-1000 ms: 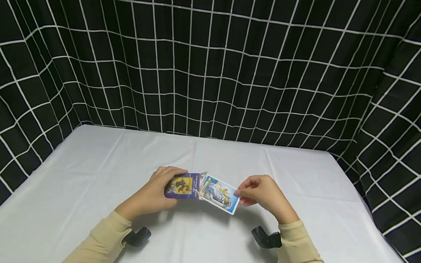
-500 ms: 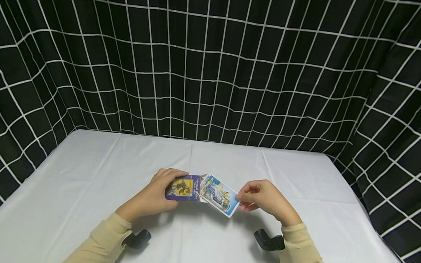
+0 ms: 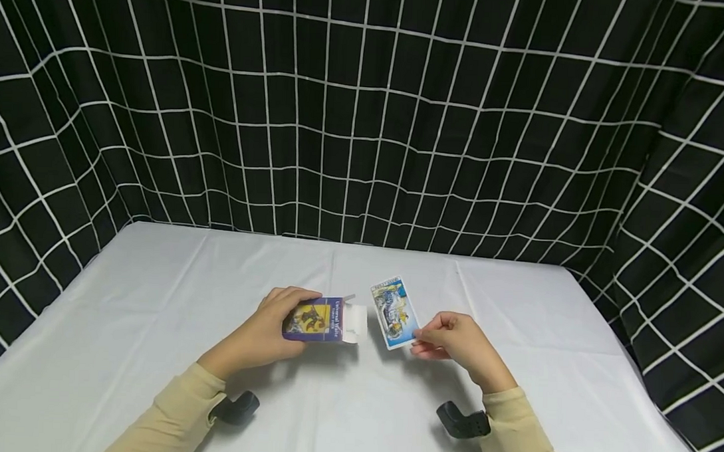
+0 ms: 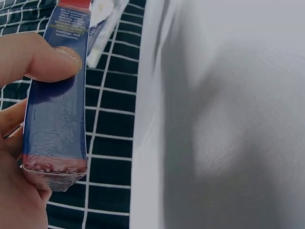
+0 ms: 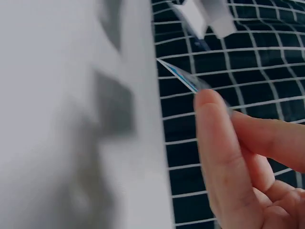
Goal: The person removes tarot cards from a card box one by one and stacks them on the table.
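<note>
My left hand (image 3: 268, 329) grips a purple tarot card box (image 3: 313, 319) around its sides, with the box's white end flap (image 3: 356, 322) folded out to the right. In the left wrist view the thumb presses on the narrow blue side of the box (image 4: 59, 109), which has a wrinkled clear wrap at its lower end. To the right, my right hand (image 3: 462, 342) pinches a tarot card (image 3: 393, 311) at its lower corner between thumb and fingers. The card is tilted, picture side up, and apart from the box. From the right wrist, the card (image 5: 181, 75) shows nearly edge-on.
A white cloth covers the table (image 3: 156, 298) beneath both hands. Black curtain (image 3: 366, 120) with a white grid stands behind and at both sides. A black wrist device (image 3: 236, 408) sits at the left cuff and another (image 3: 463, 421) at the right cuff.
The card has come out of the box's opening and swung to a steeper angle, uncovering the white flap. My left hand and the box stay nearly where they were.
</note>
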The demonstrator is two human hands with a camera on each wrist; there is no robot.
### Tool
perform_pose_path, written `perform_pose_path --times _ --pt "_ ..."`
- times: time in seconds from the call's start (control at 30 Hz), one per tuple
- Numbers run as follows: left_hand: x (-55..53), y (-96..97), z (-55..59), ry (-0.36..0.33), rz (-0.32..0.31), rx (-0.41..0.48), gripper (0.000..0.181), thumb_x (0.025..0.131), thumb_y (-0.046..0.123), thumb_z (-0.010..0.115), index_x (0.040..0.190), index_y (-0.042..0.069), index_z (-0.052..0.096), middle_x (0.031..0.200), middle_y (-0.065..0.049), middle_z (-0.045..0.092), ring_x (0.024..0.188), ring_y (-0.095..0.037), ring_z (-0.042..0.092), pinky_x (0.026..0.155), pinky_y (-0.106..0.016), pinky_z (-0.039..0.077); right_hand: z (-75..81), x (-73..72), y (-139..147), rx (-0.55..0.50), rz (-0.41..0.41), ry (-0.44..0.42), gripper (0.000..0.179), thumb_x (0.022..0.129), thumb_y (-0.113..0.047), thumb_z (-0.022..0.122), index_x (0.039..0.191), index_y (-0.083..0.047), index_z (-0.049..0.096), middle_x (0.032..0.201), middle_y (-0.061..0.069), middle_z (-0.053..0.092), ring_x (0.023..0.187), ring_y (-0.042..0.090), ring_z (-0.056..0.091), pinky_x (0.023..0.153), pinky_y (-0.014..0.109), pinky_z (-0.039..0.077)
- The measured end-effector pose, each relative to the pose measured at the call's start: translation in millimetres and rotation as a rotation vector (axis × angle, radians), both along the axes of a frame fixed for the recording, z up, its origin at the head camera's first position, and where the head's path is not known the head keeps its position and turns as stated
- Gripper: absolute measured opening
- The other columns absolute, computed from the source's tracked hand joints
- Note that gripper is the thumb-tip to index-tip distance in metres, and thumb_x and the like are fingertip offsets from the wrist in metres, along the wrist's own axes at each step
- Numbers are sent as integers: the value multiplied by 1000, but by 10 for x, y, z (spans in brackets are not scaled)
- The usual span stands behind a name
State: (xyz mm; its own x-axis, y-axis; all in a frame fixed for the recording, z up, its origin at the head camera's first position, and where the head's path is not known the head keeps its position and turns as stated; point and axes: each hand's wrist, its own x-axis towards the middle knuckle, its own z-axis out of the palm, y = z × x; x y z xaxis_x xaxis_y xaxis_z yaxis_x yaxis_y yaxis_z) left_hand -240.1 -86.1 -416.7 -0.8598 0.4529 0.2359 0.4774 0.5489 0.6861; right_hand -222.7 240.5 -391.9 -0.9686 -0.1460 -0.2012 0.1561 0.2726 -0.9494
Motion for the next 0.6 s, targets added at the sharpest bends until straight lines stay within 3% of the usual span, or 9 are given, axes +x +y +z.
perform_pose_path --times 0.33,0.6 --pt "11 -2 1 22 4 -16 76 68 7 74 140 16 52 134 -3 58 119 -21 43 98 -41 37 -320 -117 40 -220 -129 -73 14 92 -2 59 99 11 58 74 4 74 71 9 73 73 22 59" --pt "24 10 -1 19 18 -11 78 67 8 75 141 17 52 136 0 58 121 -20 43 101 -43 37 -441 -169 92 -252 -166 -86 22 93 -3 58 108 14 55 74 3 74 72 9 73 73 22 59"
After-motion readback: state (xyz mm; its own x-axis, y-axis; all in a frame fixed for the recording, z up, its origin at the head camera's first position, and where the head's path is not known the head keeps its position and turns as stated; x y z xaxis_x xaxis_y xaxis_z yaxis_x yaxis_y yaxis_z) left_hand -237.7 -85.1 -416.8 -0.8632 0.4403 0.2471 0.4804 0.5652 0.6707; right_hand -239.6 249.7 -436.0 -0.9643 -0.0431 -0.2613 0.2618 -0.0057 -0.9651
